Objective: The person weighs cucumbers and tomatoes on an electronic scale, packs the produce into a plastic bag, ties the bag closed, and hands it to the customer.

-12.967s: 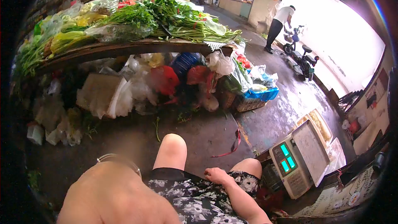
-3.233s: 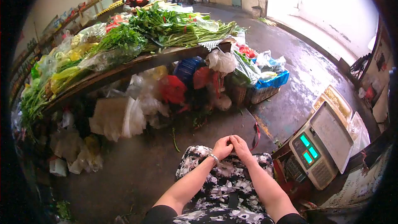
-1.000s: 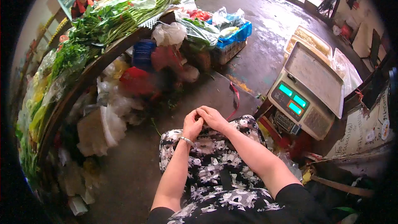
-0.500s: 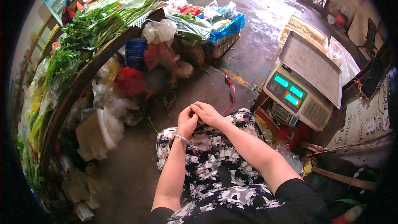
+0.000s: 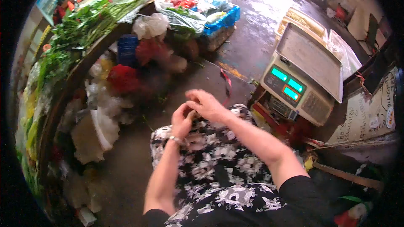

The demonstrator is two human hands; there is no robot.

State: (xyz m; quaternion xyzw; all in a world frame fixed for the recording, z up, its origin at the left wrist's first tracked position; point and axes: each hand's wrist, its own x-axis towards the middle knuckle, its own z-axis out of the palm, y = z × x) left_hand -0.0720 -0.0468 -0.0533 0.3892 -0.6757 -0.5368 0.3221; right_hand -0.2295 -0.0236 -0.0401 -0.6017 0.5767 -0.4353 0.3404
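Observation:
Above the lap, my left hand [image 5: 181,121] is curled closed, with a band round its wrist. Over it lies my right hand [image 5: 205,106], its fingers bent and touching or nearly touching the left fingertips. A small dull patch shows between the two hands, too blurred to name. Below them, black, white and grey flowered cloth [image 5: 219,168] covers the lap. A digital scale [image 5: 290,86] with lit green displays and a metal pan [image 5: 311,56] stands to the right of the hands.
Leafy greens [image 5: 80,29] cover a long curved stand at left, with plastic bags and a cardboard piece [image 5: 90,138] beneath. A blue-lined crate [image 5: 221,25] of bagged vegetables stands ahead. Behind the scale are tubs [image 5: 305,23]. A red strip [image 5: 227,84] lies on the floor.
My right hand has lifted a little off the left, and its fingers have spread from the earlier clasp. The whole view has shifted slightly, so the scale and stand appear farther left and higher.

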